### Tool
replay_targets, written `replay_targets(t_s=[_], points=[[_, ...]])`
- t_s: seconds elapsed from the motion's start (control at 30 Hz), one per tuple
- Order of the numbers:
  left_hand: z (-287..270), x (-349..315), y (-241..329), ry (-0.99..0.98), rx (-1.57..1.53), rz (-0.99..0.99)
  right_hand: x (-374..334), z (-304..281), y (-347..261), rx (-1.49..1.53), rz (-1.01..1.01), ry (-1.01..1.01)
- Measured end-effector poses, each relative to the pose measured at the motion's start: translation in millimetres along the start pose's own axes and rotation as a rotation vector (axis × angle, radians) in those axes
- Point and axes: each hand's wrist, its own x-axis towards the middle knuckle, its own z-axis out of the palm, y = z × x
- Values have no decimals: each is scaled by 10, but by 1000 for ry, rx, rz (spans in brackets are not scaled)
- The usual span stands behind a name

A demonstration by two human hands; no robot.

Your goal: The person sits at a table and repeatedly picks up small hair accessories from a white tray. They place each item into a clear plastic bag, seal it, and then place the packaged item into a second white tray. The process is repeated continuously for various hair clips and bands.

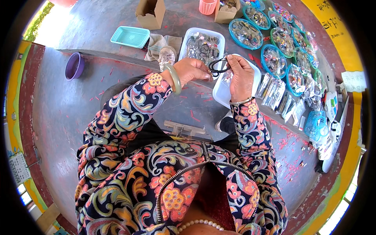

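Note:
My left hand (190,70), with a pale bangle at its wrist, pinches one side of a black cord loop (214,71). The thumb and fingers of my right hand (241,76) grip the loop's other side, so it hangs between both hands. Behind it stands a white tray (203,30) heaped with dark loops and clear wrapping. Below my right hand is a second white tray (223,96), with a clear plastic bag (227,78) in it; the hand hides part of this tray.
Round blue and green baskets (231,37) of packaged small goods crowd the right. Plastic-wrapped packs (270,92) lie before them. A mint basket (129,36), cardboard box (156,17) and cloth (158,43) stand behind left; a purple basin (74,66) sits farther left. Red scraps litter the floor.

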Motion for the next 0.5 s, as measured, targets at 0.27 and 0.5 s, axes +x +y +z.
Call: replay_targets(t_s=[0.27, 0.5], points=[[44, -50, 71, 52, -36, -105, -13, 20, 35, -20, -10, 16], [5, -5, 20, 88, -3, -24, -14, 8, 15, -54, 44, -44]])
